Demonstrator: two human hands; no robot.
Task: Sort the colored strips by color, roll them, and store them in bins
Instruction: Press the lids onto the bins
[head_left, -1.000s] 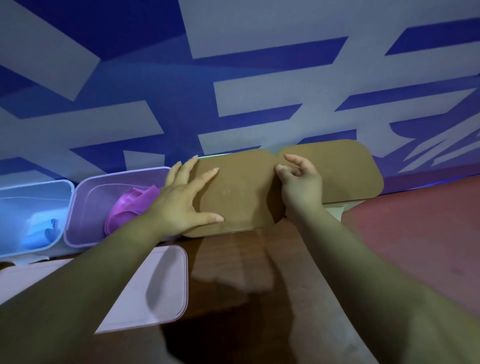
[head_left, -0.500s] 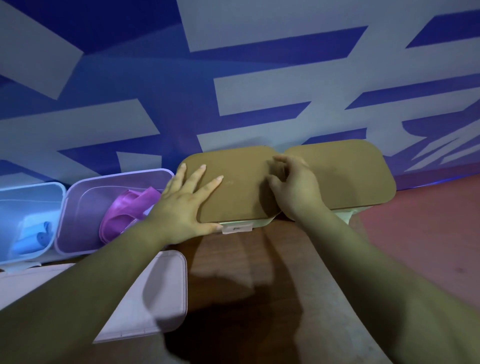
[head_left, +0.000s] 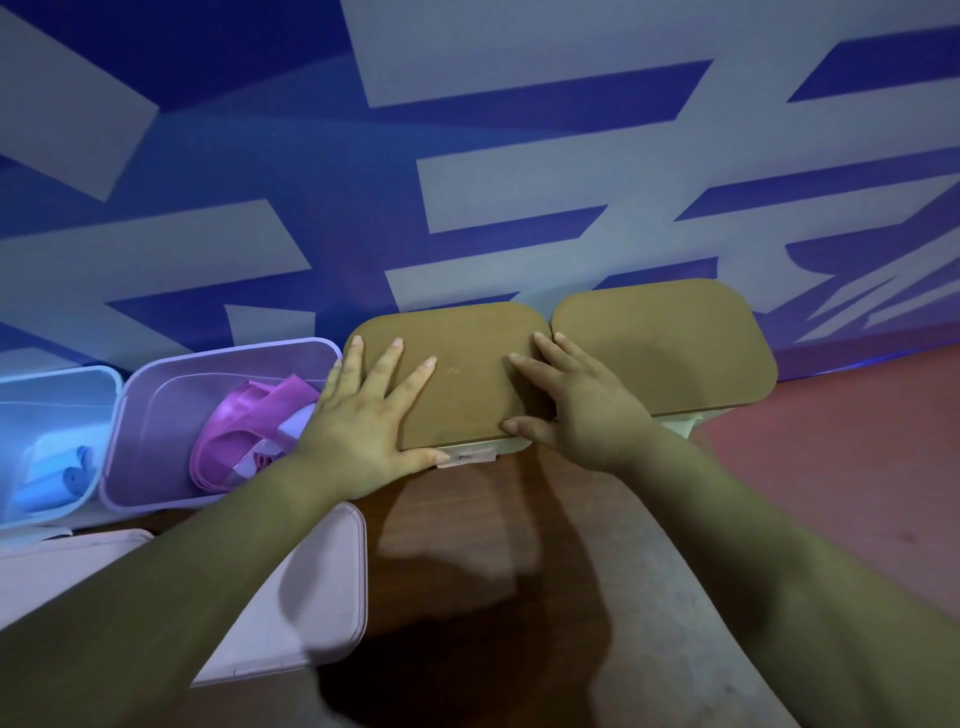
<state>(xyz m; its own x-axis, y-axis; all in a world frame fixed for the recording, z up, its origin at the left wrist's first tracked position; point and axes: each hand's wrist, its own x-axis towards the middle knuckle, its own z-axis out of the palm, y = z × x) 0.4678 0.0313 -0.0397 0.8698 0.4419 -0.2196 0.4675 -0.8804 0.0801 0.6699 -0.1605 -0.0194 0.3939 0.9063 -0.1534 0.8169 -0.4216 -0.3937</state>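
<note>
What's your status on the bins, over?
Left hand and right hand open, flat on left brown lid. Purple bin uncovered, pink strip loosely coiled inside. Pale lid loose on table.

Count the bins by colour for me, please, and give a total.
Blue bin: 1
Purple bin: 1
Cream bins, both under brown lids: 2
Total: 4

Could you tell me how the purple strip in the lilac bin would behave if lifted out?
Probably floppy: the purple strip lies in loose sagging loops in the lilac bin. Likely light and slippery, given its thin, glossy surface. It may unfurl when raised.
</note>
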